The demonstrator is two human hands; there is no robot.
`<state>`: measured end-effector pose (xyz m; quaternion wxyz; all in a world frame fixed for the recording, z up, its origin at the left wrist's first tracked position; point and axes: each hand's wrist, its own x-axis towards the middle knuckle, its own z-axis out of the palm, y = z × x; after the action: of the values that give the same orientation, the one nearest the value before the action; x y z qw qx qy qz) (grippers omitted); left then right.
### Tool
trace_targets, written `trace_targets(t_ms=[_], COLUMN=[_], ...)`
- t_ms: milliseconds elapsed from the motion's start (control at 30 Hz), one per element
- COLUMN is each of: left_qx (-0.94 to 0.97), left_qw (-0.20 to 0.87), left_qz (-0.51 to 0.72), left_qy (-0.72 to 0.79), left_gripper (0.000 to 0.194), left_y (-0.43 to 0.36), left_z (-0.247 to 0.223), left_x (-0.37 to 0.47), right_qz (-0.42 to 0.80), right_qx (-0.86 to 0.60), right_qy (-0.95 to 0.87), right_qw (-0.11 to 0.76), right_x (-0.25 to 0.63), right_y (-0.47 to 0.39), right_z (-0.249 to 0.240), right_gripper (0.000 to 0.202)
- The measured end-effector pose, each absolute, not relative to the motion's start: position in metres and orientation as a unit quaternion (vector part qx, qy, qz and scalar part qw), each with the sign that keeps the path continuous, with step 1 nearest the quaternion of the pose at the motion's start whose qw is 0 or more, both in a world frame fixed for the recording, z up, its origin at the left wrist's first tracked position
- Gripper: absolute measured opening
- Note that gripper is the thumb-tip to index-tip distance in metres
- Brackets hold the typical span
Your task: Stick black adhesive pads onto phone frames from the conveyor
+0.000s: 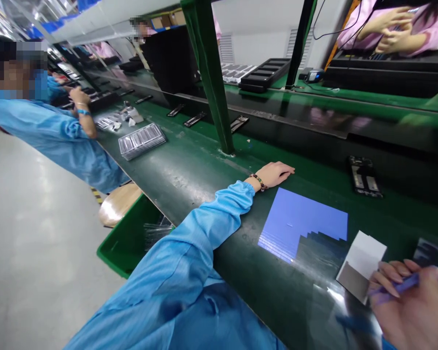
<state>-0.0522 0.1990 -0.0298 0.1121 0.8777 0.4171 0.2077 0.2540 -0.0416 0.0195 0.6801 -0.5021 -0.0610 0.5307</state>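
My left hand rests palm down on the green table, its fingers stretched out and nothing in them, just beyond a blue sheet with a stepped cut-out edge. At the lower right, my right hand is closed around a thin purple tool. Beside it lies a small white and grey block. A dark flat piece, blurred, is partly behind the right hand. Farther back on the right is an opened phone body.
Several phone parts lie on the black strip behind a green post. Clear trays stand at the left, near a co-worker in blue. A green bin is below the table edge. Across sits another person in pink.
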Motion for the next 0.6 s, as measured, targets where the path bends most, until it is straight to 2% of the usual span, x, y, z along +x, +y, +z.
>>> trace_targets(t_ms=[100, 233, 600], left_qx=[0.875, 0.876, 0.876], left_qw=[0.112, 0.114, 0.107], left_qz=[0.213, 0.212, 0.196], left_qy=[0.419, 0.418, 0.426], left_gripper=[0.032, 0.032, 0.033], left_y=[0.1991, 0.1979, 0.195], left_z=[-0.0308, -0.0299, -0.0239], left_x=[-0.0522, -0.0524, -0.0527], right_qz=[0.531, 0.539, 0.576], right_qx=[-0.483, -0.487, -0.45], right_qy=[-0.112, -0.097, -0.07], right_qw=[0.687, 0.68, 0.679], right_x=[0.2512, 0.2475, 0.2507], right_y=[-0.0433, -0.0444, -0.0457], right_z=[0.0219, 0.0247, 0.0236], right_gripper=[0.032, 0.032, 0.01])
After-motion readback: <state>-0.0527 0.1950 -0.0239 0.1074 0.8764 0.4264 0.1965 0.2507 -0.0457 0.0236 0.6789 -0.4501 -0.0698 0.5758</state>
